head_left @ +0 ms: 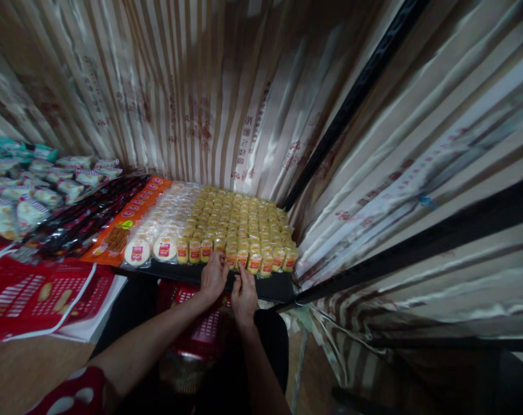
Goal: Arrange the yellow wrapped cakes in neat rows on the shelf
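Rows of small yellow snack packs (pixel 239 219), in clear wrap with red labels, stand upright on a black shelf (pixel 261 286). My left hand (pixel 215 275) is at the front row, its fingers bent and closed on one of these packs near the middle. Just to the right, my right hand (pixel 244 295) touches the lower front of the same row with its fingers stretched upward. The two hands are a little apart. Part of the packs behind my fingertips is hidden.
Left of the yellow packs stand round white crackers (pixel 165 249), an orange bag (pixel 123 222), dark packets (pixel 88 213) and white-wrapped snacks (pixel 45 193). A red basket (pixel 32 297) sits at lower left, another red basket (pixel 199 334) under the shelf. Black posts (pixel 352 112) and striped sheeting (pixel 227 86) border the shelf.
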Demonstrator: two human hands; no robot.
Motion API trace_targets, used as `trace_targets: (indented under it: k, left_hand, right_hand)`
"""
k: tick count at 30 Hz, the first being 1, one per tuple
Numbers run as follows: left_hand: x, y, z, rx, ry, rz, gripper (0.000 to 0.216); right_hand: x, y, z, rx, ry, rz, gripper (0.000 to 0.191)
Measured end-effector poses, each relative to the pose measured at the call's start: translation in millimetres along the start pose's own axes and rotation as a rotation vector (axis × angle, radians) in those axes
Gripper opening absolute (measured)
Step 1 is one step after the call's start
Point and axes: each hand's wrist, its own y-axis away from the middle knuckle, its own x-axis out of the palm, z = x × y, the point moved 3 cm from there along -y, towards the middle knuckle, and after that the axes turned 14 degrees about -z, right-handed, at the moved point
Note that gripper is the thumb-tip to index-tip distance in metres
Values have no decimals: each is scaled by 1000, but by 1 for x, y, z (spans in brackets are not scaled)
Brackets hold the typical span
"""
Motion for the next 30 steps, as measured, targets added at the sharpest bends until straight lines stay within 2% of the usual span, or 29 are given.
trace_targets:
  k: [9,14,22,27,30]
  left_hand:
    - [4,-3,-1,14,-44,28,6]
    - [9,-4,0,15,-63,54,2]
    - [6,1,-2,7,-154,95,9]
    - [-6,5,-1,22,-25,89,12]
    - [-17,18,6,71,102,96,14]
  right_hand:
    - [4,0,0,-47,56,15,45]
    - [5,-2,1,-4,80,49,47]
    - [4,-2,0,69,-15,75,48]
    - [-8,4,5,56,-193,62,39]
    - [-13,20,13,32,-251,43,34]
